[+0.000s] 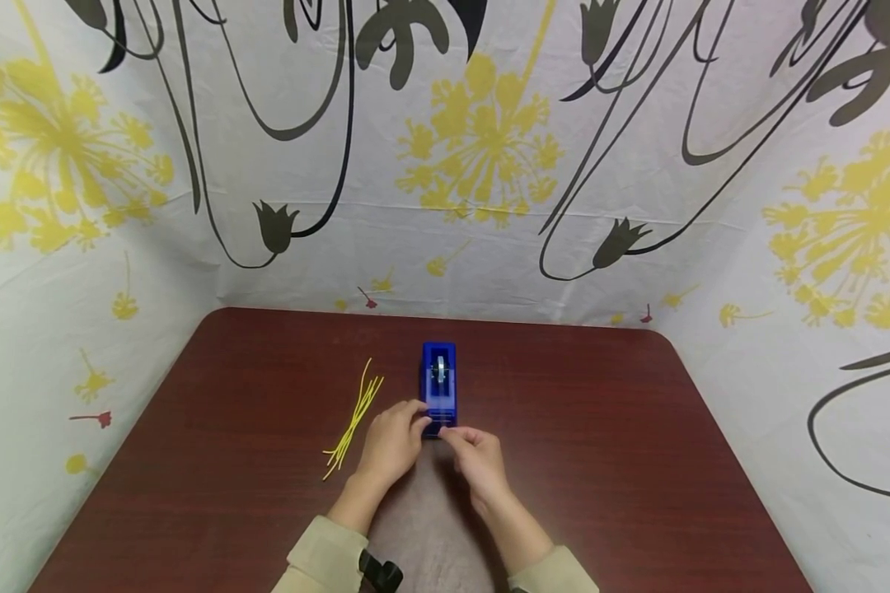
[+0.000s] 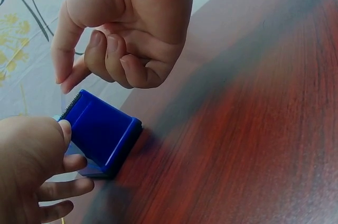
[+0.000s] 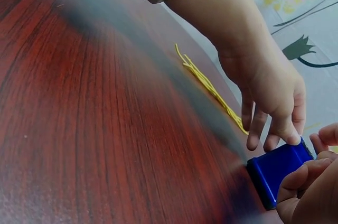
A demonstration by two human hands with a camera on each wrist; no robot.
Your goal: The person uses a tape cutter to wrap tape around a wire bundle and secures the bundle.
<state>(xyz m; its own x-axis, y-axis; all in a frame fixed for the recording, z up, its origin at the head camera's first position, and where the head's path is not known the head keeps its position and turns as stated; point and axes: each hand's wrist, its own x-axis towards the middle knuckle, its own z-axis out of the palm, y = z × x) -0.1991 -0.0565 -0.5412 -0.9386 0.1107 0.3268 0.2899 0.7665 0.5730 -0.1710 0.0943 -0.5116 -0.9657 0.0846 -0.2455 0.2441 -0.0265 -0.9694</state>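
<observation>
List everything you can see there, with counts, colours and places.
Dispenser: one, blue, on the table
Tape: one roll, pale, in the dispenser
Strands: several, yellow, bunched left of the dispenser
Table: one, reddish brown, under everything
Cloth: count unclear, white with printed plants, behind and beside the table
Wrist device: one clearly seen, black, left cuff
Sleeves: two, beige, forearms
Left hand: one, bare, holding the dispenser
Right hand: one, bare, at the dispenser's near end
</observation>
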